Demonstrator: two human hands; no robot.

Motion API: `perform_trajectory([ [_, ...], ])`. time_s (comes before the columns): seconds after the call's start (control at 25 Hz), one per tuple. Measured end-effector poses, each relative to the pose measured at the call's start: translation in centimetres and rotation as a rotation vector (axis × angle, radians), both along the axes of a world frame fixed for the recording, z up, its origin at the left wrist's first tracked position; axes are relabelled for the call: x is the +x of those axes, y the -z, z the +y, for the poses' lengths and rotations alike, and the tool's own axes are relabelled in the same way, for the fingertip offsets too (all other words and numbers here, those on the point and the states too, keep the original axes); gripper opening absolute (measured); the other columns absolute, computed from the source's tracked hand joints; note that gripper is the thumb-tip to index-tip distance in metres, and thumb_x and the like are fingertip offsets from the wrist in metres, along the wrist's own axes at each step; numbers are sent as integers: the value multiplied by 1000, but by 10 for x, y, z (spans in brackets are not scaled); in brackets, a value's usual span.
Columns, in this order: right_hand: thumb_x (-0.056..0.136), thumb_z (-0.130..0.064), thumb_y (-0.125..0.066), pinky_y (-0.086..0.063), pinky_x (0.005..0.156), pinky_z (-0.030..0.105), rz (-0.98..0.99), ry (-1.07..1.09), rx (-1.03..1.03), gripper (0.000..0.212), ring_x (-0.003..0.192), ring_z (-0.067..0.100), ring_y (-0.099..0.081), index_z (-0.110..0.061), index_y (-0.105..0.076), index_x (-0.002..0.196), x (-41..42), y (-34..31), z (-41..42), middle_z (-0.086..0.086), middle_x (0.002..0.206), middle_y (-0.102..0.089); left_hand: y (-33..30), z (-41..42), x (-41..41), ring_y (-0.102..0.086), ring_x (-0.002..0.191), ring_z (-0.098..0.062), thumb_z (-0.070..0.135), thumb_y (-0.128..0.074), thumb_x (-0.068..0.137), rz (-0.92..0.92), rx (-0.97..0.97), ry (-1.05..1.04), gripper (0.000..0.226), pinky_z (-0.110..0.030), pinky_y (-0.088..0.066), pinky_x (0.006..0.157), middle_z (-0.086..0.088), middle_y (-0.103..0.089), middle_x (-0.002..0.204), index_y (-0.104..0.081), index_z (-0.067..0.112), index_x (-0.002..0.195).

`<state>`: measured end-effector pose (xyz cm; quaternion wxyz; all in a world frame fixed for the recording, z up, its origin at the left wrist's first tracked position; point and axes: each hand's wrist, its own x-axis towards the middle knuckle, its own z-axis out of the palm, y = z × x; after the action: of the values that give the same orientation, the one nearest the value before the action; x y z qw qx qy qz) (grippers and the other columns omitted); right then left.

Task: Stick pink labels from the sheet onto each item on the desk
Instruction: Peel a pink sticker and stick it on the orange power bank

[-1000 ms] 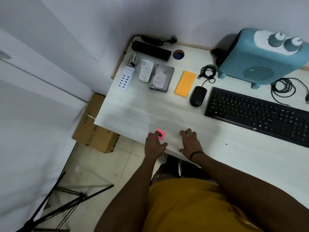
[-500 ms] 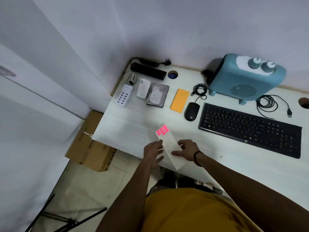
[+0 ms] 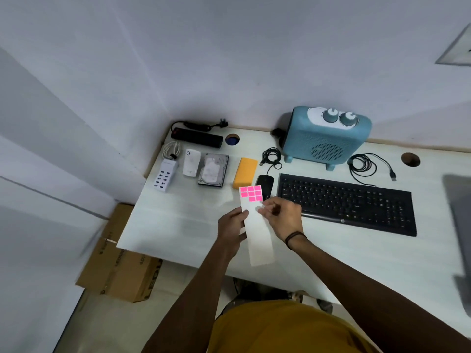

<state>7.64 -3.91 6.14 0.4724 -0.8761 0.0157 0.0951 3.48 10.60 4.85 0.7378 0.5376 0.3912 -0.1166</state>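
A long white label sheet (image 3: 257, 230) with several pink labels (image 3: 251, 193) at its far end is held above the white desk (image 3: 178, 225). My left hand (image 3: 233, 225) grips the sheet's left edge. My right hand (image 3: 281, 216) pinches at the sheet's right edge just below the pink labels. Along the back of the desk lie a black power strip (image 3: 197, 137), a white USB charger (image 3: 165, 175), a white adapter (image 3: 191, 163), a hard drive (image 3: 213, 169), an orange box (image 3: 245, 169), a black mouse (image 3: 265, 182), a black keyboard (image 3: 346, 202) and a blue heater (image 3: 327, 138).
A coiled black cable (image 3: 367, 165) lies right of the heater, another coiled black cable (image 3: 271, 155) by the mouse. Two round cable holes (image 3: 232, 139) sit in the desk. A cardboard box (image 3: 119, 261) stands on the floor left of the desk. Walls close in behind and to the left.
The sheet has been lifted off the desk edge and raised toward the mouse. My right hand moved up the sheet to just below the pink labels; the view pulled back.
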Motion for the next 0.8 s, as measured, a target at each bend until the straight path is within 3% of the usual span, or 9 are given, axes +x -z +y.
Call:
perform_trajectory([
  [0.16,79,-22,-82,-54,82,17,-57,-43,-27,26,75,7,-66,-15,-77,103,7,-3,-10,-3,82,-74,-7,-22,3,-69,96,-29,12,-59,95,-19,-66,86,21,-41,-55,76,-14,-75,110,-76,18,106],
  [0.32,76,-20,-84,-42,71,-1,-40,-25,-17,28,73,7,-64,-12,-78,103,5,2,-20,-1,83,-73,-2,-33,-1,-65,98,-27,17,-59,95,-22,-15,132,23,-41,-51,75,-12,-74,111,-77,22,109],
  [0.44,76,-21,-84,-48,73,3,-5,-27,11,27,73,7,-66,-12,-78,101,4,6,-22,-1,84,-75,4,-35,-4,-63,111,-30,26,-64,92,7,58,156,25,-42,-49,79,-10,-72,117,-74,27,115],
  [0.56,78,-22,-82,-46,70,-1,27,-28,22,21,72,2,-66,-12,-79,96,7,9,-20,-1,87,-77,4,-32,-3,-67,101,-26,20,-55,100,-12,91,193,25,-41,-53,76,-10,-73,114,-68,25,121],
  [0.64,80,-21,-80,-43,67,-5,47,-27,24,15,71,1,-65,-12,-80,93,15,13,-18,-3,88,-77,5,-27,3,-67,91,-21,15,-49,103,-44,100,256,27,-38,-54,72,-6,-74,104,-70,26,115],
  [0.72,82,-19,-78,-46,69,-2,78,-18,33,11,73,3,-67,-12,-81,91,24,17,-13,-3,88,-77,6,-18,12,-67,87,-18,14,-46,104,-36,123,317,30,-37,-56,71,2,-74,92,-71,30,107],
  [0.8,83,-18,-78,-56,76,13,145,31,80,6,72,7,-70,-13,-81,85,33,21,-3,-2,82,-77,9,-7,22,-68,86,-16,14,-47,104,14,152,327,27,-34,-58,69,6,-73,91,-69,30,106],
])
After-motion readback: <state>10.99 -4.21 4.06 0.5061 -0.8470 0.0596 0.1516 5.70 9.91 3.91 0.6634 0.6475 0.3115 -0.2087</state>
